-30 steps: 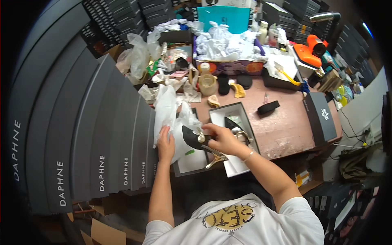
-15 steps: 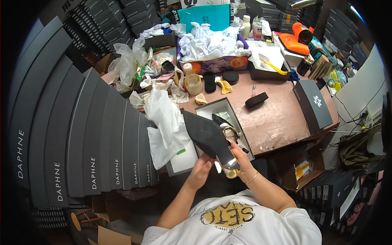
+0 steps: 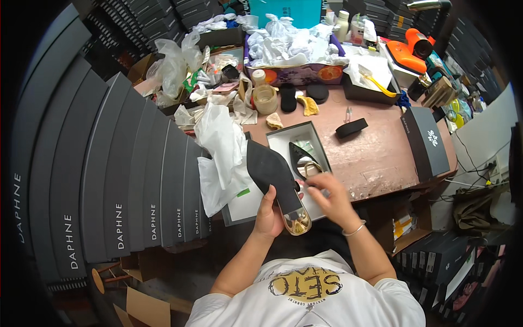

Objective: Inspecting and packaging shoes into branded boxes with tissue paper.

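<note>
- In the head view, we see the left hand (image 3: 268, 217) closed around a black pointed shoe (image 3: 266, 164), its sole turned up and its gold heel toward the body.
- Our right hand (image 3: 332, 199) is beside that shoe, fingers bent; we cannot tell whether they pinch anything.
- As far as we can judge, one shoe is out, while a second shoe (image 3: 296, 156) lies in the open white-lined box (image 3: 322, 146), not yet lifted.
- White wrapping paper (image 3: 219, 131) lies loose, partly over a shallow white tray (image 3: 244, 209) left of the box.
- Beyond, a black band (image 3: 351, 128) rests on the table (image 3: 376, 163).
</note>
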The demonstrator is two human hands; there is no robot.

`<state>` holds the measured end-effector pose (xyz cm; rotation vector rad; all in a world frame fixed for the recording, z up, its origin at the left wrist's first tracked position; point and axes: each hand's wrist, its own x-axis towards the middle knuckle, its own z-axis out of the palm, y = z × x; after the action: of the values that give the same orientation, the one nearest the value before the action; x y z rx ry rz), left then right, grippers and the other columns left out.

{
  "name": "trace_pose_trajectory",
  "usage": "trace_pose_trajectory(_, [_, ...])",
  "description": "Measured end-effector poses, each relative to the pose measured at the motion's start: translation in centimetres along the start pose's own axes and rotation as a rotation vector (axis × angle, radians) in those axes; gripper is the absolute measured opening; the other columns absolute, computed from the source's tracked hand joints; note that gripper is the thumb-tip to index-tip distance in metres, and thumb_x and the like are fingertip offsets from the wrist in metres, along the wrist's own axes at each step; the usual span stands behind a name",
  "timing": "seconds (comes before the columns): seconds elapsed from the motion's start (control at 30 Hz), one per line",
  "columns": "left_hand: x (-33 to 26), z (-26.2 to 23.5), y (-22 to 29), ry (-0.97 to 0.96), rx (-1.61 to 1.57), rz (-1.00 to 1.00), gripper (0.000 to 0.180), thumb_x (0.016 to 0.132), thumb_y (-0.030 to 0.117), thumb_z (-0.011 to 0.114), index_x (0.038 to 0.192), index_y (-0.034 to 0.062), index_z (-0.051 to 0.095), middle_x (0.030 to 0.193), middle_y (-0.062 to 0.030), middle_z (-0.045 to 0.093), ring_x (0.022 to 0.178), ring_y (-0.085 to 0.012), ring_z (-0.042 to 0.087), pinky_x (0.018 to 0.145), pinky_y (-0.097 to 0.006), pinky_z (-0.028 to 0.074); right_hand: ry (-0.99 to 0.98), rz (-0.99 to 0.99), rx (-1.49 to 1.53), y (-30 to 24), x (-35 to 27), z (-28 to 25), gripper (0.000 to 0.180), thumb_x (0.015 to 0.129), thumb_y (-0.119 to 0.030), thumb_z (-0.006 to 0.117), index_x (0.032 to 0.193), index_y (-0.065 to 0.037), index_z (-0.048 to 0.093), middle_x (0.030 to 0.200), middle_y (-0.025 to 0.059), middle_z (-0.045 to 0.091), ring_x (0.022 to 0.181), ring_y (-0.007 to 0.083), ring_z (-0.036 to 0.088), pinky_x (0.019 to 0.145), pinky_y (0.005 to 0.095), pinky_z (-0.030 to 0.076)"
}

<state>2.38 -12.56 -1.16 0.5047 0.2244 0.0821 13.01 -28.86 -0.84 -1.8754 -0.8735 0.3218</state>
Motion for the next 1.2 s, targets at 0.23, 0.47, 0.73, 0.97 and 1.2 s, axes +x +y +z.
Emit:
trace_pose_trajectory(0.23, [-0.3, -2.2, 0.8, 0.111, 0.063, -0.014, 0.057, 0.094, 0.05, 0.051, 0.124, 0.0009, 0.049, 0.119, -0.0171, 0.056, 0.117, -0.0331, 0.054, 0.094, -0.047, 0.048, -0.146, -0.122, -1.07, 2.2, 0.7, 1.9, 0.067, 0.071, -0.025, 0.074, 0.13, -0.006, 0.05, 0.123, 0.019, 0.055, 0.117, 0.0338, 0.049, 0.099, 0.0553, 0.032])
trace_pose_trajectory(0.47, [-1.5, -2.2, 0.6, 0.162, 0.089, 0.045, 0.051, 0.093, 0.046, 0.054, 0.118, 0.0019, 0.053, 0.114, -0.0195, 0.059, 0.111, -0.0319, 0.058, 0.086, -0.046, 0.053, -0.095, -0.017, -0.96, 6.1, 2.6, 3.4, 0.056, 0.073, -0.011, 0.066, 0.127, -0.007, 0.051, 0.093, 0.0114, 0.064, 0.096, 0.0273, 0.059, 0.1, 0.0583, 0.03])
trace_pose_trajectory(0.73, [-2.6, -1.9, 0.7, 0.089, 0.03, -0.039, 0.057, 0.091, 0.049, 0.056, 0.121, 0.0004, 0.053, 0.118, -0.0163, 0.059, 0.106, -0.0299, 0.06, 0.091, -0.044, 0.049, 0.097, 0.315, 1.114, 0.0, -0.3, -2.8, 0.067, 0.082, 0.006, 0.059, 0.143, -0.001, 0.033, 0.117, 0.0139, 0.059, 0.1, 0.0153, 0.062, 0.086, 0.0276, 0.051])
trace_pose_trajectory(0.97, [-2.4, -0.4, -0.8, 0.076, -0.119, -0.078, 0.044, 0.094, 0.042, 0.056, 0.122, 0.008, 0.053, 0.116, -0.0047, 0.06, 0.111, -0.0191, 0.056, 0.099, -0.038, 0.042, 0.128, 0.43, 1.524, 0.6, -2.9, 2.7, 0.063, 0.088, 0.0, 0.056, 0.144, -0.005, 0.028, 0.123, 0.0154, 0.057, 0.106, 0.0198, 0.062, 0.09, 0.0311, 0.053])
trace_pose_trajectory(1.2, [-1.1, -1.6, -0.1, 0.132, -0.159, -0.124, 0.046, 0.091, 0.032, 0.058, 0.124, 0.0005, 0.051, 0.123, -0.0164, 0.057, 0.111, -0.0306, 0.057, 0.098, -0.043, 0.044, 0.104, 0.448, 1.305, 1.4, -1.0, 1.3, 0.062, 0.09, -0.001, 0.055, 0.144, -0.003, 0.027, 0.119, 0.014, 0.058, 0.105, 0.0181, 0.061, 0.088, 0.0304, 0.053])
